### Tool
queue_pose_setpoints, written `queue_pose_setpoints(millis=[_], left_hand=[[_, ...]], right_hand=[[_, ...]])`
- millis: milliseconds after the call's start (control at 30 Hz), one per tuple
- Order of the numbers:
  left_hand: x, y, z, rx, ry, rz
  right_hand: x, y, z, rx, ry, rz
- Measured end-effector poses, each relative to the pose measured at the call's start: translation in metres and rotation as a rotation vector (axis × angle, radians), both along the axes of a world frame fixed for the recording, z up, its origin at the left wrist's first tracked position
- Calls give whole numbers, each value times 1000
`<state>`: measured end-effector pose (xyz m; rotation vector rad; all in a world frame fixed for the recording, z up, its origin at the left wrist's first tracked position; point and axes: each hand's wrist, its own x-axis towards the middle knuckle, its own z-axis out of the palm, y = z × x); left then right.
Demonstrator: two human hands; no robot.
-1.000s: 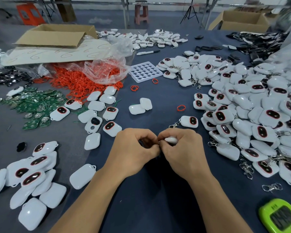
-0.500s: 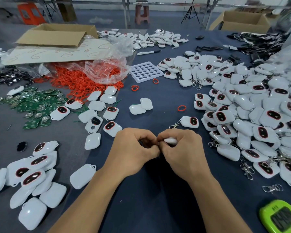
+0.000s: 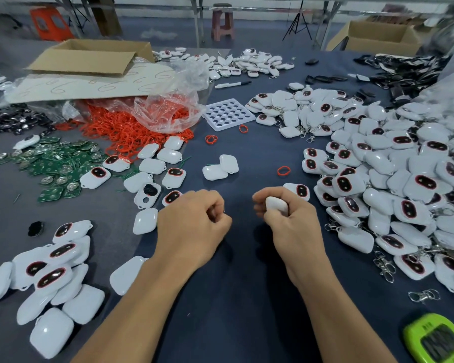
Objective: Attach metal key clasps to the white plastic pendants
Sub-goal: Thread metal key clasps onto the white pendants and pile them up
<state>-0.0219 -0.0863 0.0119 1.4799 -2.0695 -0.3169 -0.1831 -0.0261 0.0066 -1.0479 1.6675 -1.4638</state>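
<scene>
From my remote seat I see both hands low over the dark blue table (image 3: pixel 236 305), set apart from each other with a gap of bare cloth between them. The right hand (image 3: pixel 288 224) is clenched around a white pendant (image 3: pixel 276 205), whose smooth back pokes out between thumb and forefinger. The left hand (image 3: pixel 192 226) is curled tight, thumb pressed against the forefinger (there's a tiny glint at the knuckle, but I cannot tell whether it grasps a clasp or nothing at all). Just behind the right hand lies a pendant with a dark oval window (image 3: pixel 300 191), and further right spreads the big heap of pendants (image 3: pixel 393 184), many with metal clasps showing at their edges. Loose metal clasps (image 3: pixel 383 265) lie on the cloth near the heap's lower edge. To my left sits a smaller cluster of pendants (image 3: pixel 50 260), with green circuit boards (image 3: pixel 55 166) and a tangle of red rings (image 3: pixel 131 129) beyond it. A lime-green timer (image 3: pixel 440 341) peeks in at the bottom right corner.
</scene>
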Motion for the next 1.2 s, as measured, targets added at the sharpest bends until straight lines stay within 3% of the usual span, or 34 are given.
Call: queue_pose_setpoints(millis=[133, 300, 633, 900, 1200], left_hand=[[-7, 3, -5, 37, -142, -219], [-3, -2, -6, 257, -25, -272], [-3, -4, -6, 334, 21, -271], [2, -3, -6, 299, 50, -328], [3, -3, -4, 281, 27, -350]], right_hand=[[2, 2, 4, -116, 3, 37], [-1, 3, 5, -122, 293, -22], [1, 0, 0, 34, 86, -81], [-3, 2, 1, 72, 297, 88], [-2, 3, 1, 50, 292, 79]])
